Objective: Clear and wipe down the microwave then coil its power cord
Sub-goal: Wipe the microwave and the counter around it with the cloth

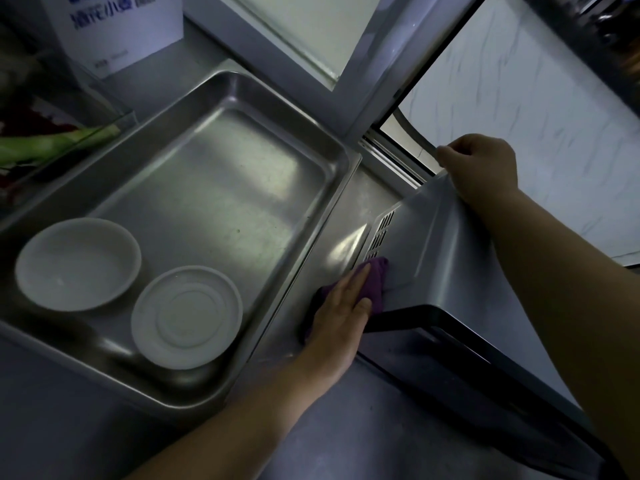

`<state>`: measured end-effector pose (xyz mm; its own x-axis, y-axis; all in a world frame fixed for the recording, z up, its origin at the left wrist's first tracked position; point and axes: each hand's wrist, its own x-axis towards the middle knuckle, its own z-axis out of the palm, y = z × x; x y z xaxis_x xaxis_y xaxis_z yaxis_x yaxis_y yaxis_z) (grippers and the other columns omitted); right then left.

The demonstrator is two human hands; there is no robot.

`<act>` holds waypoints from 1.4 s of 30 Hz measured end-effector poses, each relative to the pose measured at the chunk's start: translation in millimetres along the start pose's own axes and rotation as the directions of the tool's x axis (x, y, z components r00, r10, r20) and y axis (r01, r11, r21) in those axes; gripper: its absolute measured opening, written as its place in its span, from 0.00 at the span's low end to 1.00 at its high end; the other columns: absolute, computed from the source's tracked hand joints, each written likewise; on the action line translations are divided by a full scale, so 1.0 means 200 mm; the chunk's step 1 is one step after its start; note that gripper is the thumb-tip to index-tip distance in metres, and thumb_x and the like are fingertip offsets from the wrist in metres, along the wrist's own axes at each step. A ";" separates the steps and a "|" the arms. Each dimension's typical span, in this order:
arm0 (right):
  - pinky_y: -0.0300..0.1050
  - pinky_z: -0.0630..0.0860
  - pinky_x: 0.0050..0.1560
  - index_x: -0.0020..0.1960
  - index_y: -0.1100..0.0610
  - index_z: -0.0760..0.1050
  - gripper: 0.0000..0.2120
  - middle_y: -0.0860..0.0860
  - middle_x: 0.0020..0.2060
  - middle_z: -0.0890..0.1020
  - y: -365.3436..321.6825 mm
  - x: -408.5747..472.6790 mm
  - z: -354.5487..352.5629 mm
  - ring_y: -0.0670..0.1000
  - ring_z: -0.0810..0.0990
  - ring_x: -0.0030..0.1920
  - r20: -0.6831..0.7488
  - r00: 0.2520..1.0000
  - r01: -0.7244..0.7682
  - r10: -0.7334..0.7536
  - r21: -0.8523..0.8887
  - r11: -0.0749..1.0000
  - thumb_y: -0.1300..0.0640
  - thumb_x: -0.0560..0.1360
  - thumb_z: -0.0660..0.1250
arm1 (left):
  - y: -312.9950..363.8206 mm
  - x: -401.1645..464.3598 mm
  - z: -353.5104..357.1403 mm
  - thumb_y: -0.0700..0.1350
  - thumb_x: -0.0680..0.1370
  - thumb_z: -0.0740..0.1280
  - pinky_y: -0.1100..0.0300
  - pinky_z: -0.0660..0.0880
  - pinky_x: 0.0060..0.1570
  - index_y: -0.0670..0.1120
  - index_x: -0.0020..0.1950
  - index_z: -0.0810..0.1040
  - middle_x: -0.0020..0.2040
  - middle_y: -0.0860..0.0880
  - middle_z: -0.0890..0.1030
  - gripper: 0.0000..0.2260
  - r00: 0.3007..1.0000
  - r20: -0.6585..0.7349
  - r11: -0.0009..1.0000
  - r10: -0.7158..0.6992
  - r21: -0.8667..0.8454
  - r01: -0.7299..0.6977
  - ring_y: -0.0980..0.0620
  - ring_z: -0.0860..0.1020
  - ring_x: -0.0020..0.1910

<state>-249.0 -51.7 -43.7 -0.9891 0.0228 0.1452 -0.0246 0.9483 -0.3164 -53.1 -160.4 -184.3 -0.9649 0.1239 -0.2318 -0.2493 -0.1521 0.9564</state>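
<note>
Covering purple cloth [375, 282], left hand [341, 313], microwave [450, 258] front cropped

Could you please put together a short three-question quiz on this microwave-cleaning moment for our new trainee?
1. True or false: the left hand presses a purple cloth flat against the side of the microwave, below its vent slots.
2. What does the right hand grip?
A. the rear top corner of the microwave
B. the white bowl
C. the rim of the metal tray
3. Which two white dishes lie in the metal tray?

Key:
1. True.
2. A.
3. The white bowl and, to its right, a white plate.
</note>
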 end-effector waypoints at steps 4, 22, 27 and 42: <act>0.55 0.74 0.57 0.40 0.53 0.80 0.10 0.51 0.38 0.82 -0.01 0.00 -0.01 0.53 0.80 0.45 0.014 1.000 -0.012 0.012 0.011 1.000 0.48 0.69 0.64 | 0.17 -0.06 0.03 0.61 0.70 0.48 0.52 0.51 0.73 0.74 0.63 0.52 0.75 0.58 0.57 0.21 0.994 0.045 0.994 0.095 0.054 -0.098 0.59 0.55 0.73; 0.57 0.73 0.60 0.43 0.54 0.80 0.11 0.51 0.39 0.81 0.02 0.01 0.01 0.53 0.79 0.47 0.028 1.000 0.012 -0.012 0.011 1.000 0.48 0.71 0.65 | -0.11 -0.08 -0.03 0.55 0.72 0.52 0.47 0.57 0.72 0.62 0.71 0.59 0.73 0.56 0.62 0.26 0.998 -0.017 0.997 0.067 -0.024 -0.068 0.57 0.60 0.72; 0.57 0.74 0.59 0.42 0.54 0.80 0.10 0.51 0.39 0.81 0.03 0.01 0.01 0.53 0.80 0.46 0.031 0.999 0.013 -0.013 0.005 1.000 0.49 0.72 0.65 | -0.04 -0.07 -0.01 0.58 0.70 0.52 0.49 0.55 0.72 0.65 0.66 0.59 0.73 0.54 0.62 0.23 0.999 -0.046 0.998 -0.007 -0.055 0.004 0.57 0.61 0.72; 0.50 0.72 0.59 0.52 0.52 0.78 0.15 0.48 0.48 0.82 0.05 0.04 0.03 0.48 0.77 0.51 0.015 0.999 -0.048 0.046 0.243 0.969 0.46 0.77 0.57 | 0.23 0.19 0.07 0.67 0.69 0.49 0.49 0.53 0.72 0.80 0.59 0.47 0.74 0.56 0.58 0.20 0.982 0.081 0.977 0.172 0.112 -0.180 0.55 0.57 0.73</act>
<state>-257.5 -43.2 -51.7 -0.9912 0.0615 0.1168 -0.0116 0.8406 -0.5415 -99.4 -148.7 -147.0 -0.9833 0.1753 -0.0489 -0.0604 -0.0607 0.9963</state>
